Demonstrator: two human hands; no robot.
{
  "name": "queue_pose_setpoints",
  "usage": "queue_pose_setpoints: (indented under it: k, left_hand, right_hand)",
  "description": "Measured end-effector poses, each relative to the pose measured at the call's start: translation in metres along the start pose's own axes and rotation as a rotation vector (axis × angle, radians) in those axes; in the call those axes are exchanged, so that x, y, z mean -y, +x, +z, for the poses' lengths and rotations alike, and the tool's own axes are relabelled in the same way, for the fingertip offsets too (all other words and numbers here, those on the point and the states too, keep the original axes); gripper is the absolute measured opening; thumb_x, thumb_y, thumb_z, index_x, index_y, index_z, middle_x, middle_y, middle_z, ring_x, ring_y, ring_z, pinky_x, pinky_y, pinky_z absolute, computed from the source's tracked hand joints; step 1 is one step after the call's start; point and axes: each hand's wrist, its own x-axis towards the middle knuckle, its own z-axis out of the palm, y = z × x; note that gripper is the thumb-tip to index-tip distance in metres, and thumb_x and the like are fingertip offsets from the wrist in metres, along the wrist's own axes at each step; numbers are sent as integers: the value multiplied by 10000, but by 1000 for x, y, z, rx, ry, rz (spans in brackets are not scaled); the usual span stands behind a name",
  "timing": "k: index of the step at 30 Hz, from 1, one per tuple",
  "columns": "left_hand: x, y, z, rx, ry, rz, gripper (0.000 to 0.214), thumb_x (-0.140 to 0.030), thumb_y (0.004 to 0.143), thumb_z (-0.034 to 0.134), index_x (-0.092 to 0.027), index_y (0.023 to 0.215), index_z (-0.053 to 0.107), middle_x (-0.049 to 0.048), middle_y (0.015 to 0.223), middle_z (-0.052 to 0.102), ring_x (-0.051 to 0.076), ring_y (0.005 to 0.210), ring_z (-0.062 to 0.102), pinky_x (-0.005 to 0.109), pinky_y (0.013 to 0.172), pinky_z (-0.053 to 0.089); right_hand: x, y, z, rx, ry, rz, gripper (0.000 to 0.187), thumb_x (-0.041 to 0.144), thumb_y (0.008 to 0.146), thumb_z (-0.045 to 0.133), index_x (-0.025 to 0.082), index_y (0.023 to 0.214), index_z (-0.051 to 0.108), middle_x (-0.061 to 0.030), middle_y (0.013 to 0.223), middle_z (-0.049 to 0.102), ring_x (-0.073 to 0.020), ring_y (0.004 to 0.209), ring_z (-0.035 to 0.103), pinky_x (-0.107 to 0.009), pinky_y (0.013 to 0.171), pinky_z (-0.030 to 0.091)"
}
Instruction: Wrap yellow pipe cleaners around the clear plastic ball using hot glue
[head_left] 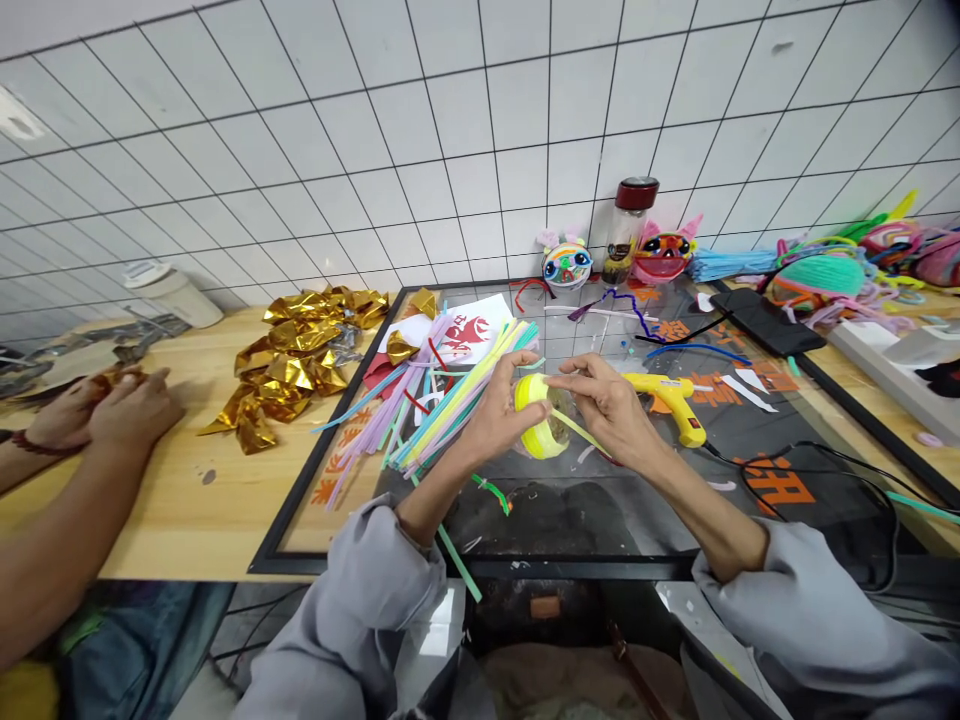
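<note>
My left hand [500, 415] is closed around a small clear cup wrapped in neon-yellow pipe cleaner [541, 435], held above the glass work mat [600, 520]. My right hand [604, 405] pinches the yellow pipe cleaner's loose strand [581, 430] against the cup's top edge, fingers pressed together. A spread of pastel pipe cleaners [442, 400] lies just left of my left hand. A yellow hot glue gun [671, 400] rests on the mat right of my right hand.
Crumpled gold foil [296, 365] lies on the wooden table. Another person's hands [105, 410] rest at the left edge. Small painted masks [568, 265], a jar [626, 235], yarn and pipe cleaners [832, 275], a black phone [765, 320] and a black cable [825, 465] sit behind and right.
</note>
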Motion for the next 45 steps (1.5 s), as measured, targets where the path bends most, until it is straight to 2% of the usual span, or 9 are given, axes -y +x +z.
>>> queue_pose_setpoints:
  k: [4,7,11,18,24,32,39,45]
  left_hand:
    - [3,1,0,14,-21,-15,557,-282,738,623,-227,1256,428,72,1323,510,182,965,564,332,887,489]
    - [7,3,0,11,-11,-6,563,-284,729,613,-228,1259,431,63,1304,516,183,973,558,329,904,474]
    - [8,3,-1,15,-3,12,554,-307,751,617,-231,1266,427,73,1360,493,206,1072,549,335,941,464]
    - [2,2,-1,23,-4,-3,541,-293,753,634,-223,1254,442,78,1358,498,202,1023,551,338,901,479]
    - [0,3,-2,21,3,-30,489,-298,747,623,-224,1204,466,53,1257,517,158,875,514,286,786,455]
    - [3,4,-1,9,4,-24,443,-302,746,629,-224,1155,478,41,1212,527,155,878,506,266,762,443]
    - [4,2,-3,21,16,-6,445,-304,758,623,-230,1168,466,45,1224,525,198,1009,522,297,848,441]
    - [0,2,-3,54,22,-23,438,-305,760,595,-226,1169,458,44,1199,518,190,977,520,294,825,431]
  right_hand:
    - [3,0,0,-9,44,-87,463,29,860,434,262,1080,769,-90,1163,623,-195,1077,621,-379,901,515]
    - [4,0,1,12,64,-137,504,6,853,428,286,1108,760,-86,1193,623,-196,1122,611,-389,925,514]
    - [3,0,3,20,-14,-87,529,17,870,427,306,1185,739,-85,1234,664,-228,1141,594,-449,969,498]
    - [-2,1,2,56,15,-101,563,14,840,428,283,1250,705,-83,1296,668,-234,1192,580,-479,1011,471]
    - [0,0,-1,32,91,-71,476,55,837,448,263,1145,746,-77,1276,676,-231,1196,591,-479,1022,454]
    - [-3,1,-1,-48,83,14,401,64,826,475,244,1017,778,-67,1165,717,-231,1109,636,-448,975,490]
    - [-7,0,3,-66,72,-69,440,22,822,454,246,1029,772,-75,1193,697,-232,1114,631,-442,949,501]
    - [-2,-1,6,-116,-145,-166,422,4,870,429,224,1035,748,-102,1206,686,-251,1113,600,-438,905,476]
